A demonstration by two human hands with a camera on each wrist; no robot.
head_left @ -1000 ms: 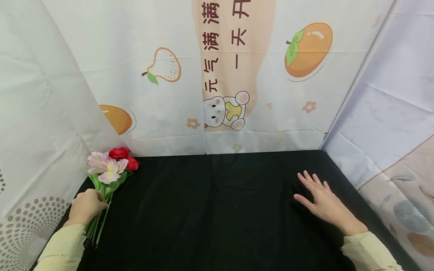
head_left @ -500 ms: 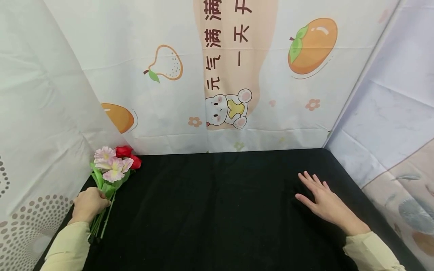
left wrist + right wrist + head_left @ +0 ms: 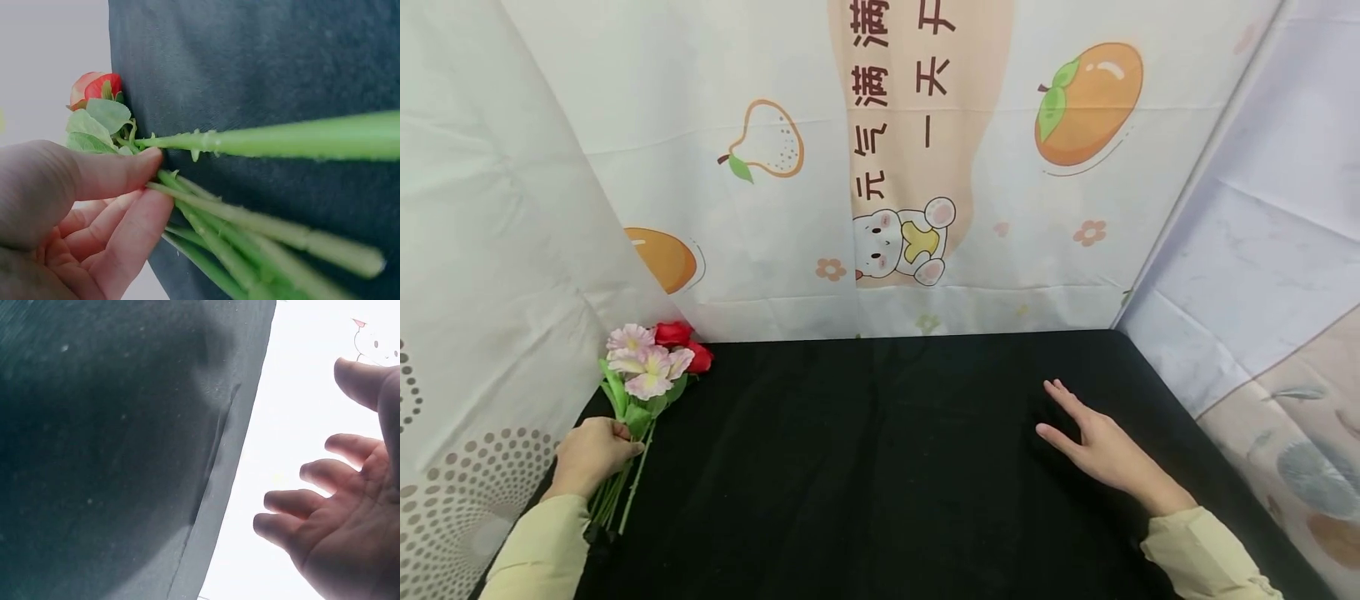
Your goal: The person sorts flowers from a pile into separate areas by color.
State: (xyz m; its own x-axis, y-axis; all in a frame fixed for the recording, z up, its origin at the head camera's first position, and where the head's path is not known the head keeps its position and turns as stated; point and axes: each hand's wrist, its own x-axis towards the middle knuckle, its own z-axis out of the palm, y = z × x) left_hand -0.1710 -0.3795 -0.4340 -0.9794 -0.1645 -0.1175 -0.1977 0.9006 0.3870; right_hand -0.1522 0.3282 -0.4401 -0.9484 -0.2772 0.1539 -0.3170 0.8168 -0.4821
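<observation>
At the left end of the black-covered table, my left hand (image 3: 591, 457) pinches a bunch of flowers by its green stems (image 3: 237, 219), thumb against fingers. Pink and white blooms (image 3: 650, 372) and red roses (image 3: 700, 358) top the bunch, pointing to the back of the table. In the left wrist view one red rose (image 3: 94, 89) and a few leaves show beyond the thumb. Over the right part of the table my right hand (image 3: 1103, 450) holds nothing, its thumb spread from the fingers; the right wrist view shows its fingers loosely bent.
Black cloth covers the table (image 3: 880, 467). White printed curtains (image 3: 760, 233) hang along its back and left, and another curtain (image 3: 1262, 250) borders the right side. The bunch lies close to the left curtain (image 3: 482, 275).
My right hand has shifted a little to the left and turned, so fewer of its fingers show in the head view. The left hand keeps its pinch on the flower stems.
</observation>
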